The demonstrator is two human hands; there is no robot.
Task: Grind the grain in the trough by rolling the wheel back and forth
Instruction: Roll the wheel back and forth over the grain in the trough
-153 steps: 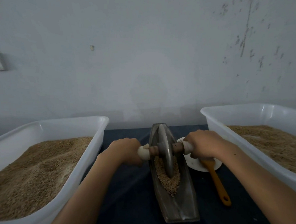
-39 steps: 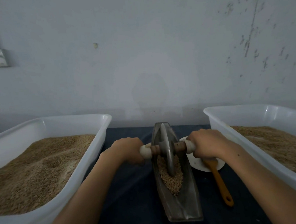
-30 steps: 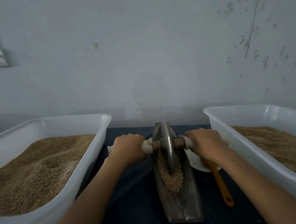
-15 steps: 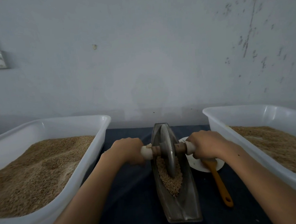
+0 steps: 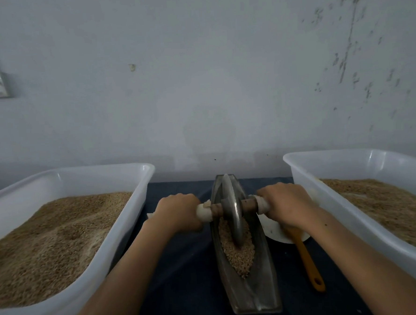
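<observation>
The trough [image 5: 248,271] is lying lengthwise on the dark cloth [image 5: 184,268] between two tubs, its far tip toward the wall. The wheel [image 5: 232,212] is standing upright in the far half of it, its rim biting into the grain [image 5: 237,250], which is heaped mid-trough and tapering toward the near end.

The left hand [image 5: 177,214] is clenching the left end of the axle [image 5: 215,208]; the right hand [image 5: 284,205] is clenching the right end, knuckles up, both just beside the wheel.

The step in hand looks like one stroke of the rolling. To do it well, both hands should be pressing down evenly so the wheel is staying upright and centred, not leaning on either wall of the trough. The stroke probably needs to be running nearer, since most of the grain is lying on the near side of the rim. Slow reversals at each end should be keeping kernels from spilling over the low sides.

The right forearm is passing over the dish [image 5: 274,231] and the orange spoon [image 5: 305,258], so a wide elbow may be knocking them.

The left tub [image 5: 136,198] and right tub [image 5: 300,176] are both holding grain.
</observation>
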